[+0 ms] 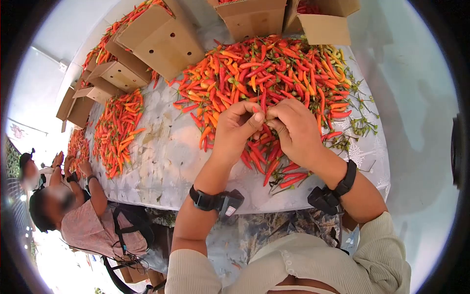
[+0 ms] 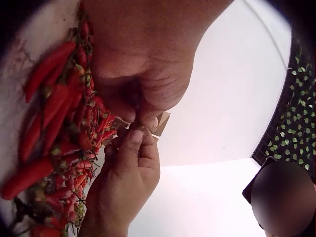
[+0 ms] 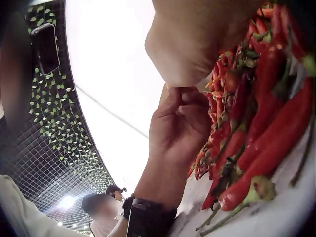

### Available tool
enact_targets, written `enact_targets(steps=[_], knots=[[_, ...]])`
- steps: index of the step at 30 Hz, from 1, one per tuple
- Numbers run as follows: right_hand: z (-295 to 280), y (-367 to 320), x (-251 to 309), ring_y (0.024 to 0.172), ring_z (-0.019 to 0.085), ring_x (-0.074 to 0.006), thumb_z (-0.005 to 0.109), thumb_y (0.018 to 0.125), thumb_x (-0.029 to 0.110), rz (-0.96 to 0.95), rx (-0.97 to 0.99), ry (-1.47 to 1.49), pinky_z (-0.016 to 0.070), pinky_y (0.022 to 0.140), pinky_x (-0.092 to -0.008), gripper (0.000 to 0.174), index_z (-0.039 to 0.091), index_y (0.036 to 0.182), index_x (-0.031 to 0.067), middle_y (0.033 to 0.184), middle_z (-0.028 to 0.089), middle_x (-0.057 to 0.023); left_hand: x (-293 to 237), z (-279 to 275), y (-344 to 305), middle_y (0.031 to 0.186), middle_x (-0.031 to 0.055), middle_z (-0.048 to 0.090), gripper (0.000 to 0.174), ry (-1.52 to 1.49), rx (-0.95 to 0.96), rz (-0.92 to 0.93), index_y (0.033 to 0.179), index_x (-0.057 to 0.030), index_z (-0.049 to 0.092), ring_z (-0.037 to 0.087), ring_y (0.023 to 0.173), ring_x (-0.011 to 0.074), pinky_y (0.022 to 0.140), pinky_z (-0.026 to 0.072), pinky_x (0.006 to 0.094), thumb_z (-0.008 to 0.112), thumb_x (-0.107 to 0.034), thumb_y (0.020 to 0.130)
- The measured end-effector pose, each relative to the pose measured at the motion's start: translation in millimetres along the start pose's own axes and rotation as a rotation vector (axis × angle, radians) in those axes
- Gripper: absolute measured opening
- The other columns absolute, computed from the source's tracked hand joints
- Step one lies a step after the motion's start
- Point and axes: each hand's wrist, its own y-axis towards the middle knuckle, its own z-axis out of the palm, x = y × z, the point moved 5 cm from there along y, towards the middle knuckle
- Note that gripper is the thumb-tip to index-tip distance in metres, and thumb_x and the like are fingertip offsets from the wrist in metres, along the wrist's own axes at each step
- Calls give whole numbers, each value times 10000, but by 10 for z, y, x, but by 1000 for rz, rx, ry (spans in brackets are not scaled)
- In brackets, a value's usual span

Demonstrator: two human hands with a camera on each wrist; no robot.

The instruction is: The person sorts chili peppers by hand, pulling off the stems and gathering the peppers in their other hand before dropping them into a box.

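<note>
Both hands meet over the near part of a big heap of chili peppers point(image 1: 274, 73), mostly red and orange with green stems. My left hand point(image 1: 234, 128) holds a red chili pepper point(image 1: 255, 110) between thumb and curled fingers, and most of it is covered. Close against it, my right hand point(image 1: 297, 128) pinches at the stem end with thumb and forefinger. In the left wrist view the fingertips of the right hand point(image 2: 126, 180) come right up to those of the left. The right wrist view shows the left hand point(image 3: 177, 123) partly behind the right.
Cardboard boxes point(image 1: 159, 41) stand along the back. A smaller chili heap point(image 1: 116, 132) lies to the left on the patterned tablecloth point(image 1: 164, 166). Cut-off green stems point(image 1: 361, 126) are scattered at right. Another person point(image 1: 95, 215) sits at the table's left end.
</note>
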Motion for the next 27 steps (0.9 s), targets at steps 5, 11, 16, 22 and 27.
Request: enact_targets(steps=[5, 11, 16, 22, 27], knots=[[-18, 10, 2, 767, 558, -314, 650, 760, -25, -32, 23, -9, 456, 676, -393, 165, 565, 889, 35, 810, 564, -112, 6, -18, 4, 827, 6, 594, 146, 41, 49, 7, 989, -46, 602, 538, 704, 77, 586, 426, 226, 643, -172, 929], [-37, 29, 11, 753, 538, -316, 640, 733, -27, -88, 13, -28, 437, 664, -416, 167, 558, 862, 41, 788, 552, -105, 5, -22, -4, 862, 5, 615, 153, 31, 38, -23, 1005, -52, 603, 548, 700, 81, 595, 438, 234, 635, -184, 935], [-49, 33, 5, 748, 545, -316, 641, 751, -17, -104, 47, -5, 439, 667, -413, 151, 563, 864, 46, 788, 562, -102, 41, -58, 15, 840, 10, 610, 161, -43, 56, -60, 977, -54, 602, 562, 679, 87, 588, 462, 226, 645, -202, 929], [-126, 27, -63, 809, 587, -315, 662, 760, 11, 61, -108, -97, 468, 719, -406, 146, 608, 881, 71, 838, 594, -104, -45, -94, 30, 873, 42, 605, 134, -146, -20, -58, 1003, -60, 579, 571, 692, 123, 578, 458, 233, 572, -184, 956], [-188, 11, -121, 862, 578, -292, 700, 734, 65, 62, -163, -231, 468, 742, -408, 138, 653, 859, 99, 875, 599, -83, -96, -238, 54, 847, 52, 585, 112, -301, -148, -78, 1010, -48, 563, 531, 657, 119, 459, 381, 207, 526, -97, 917]])
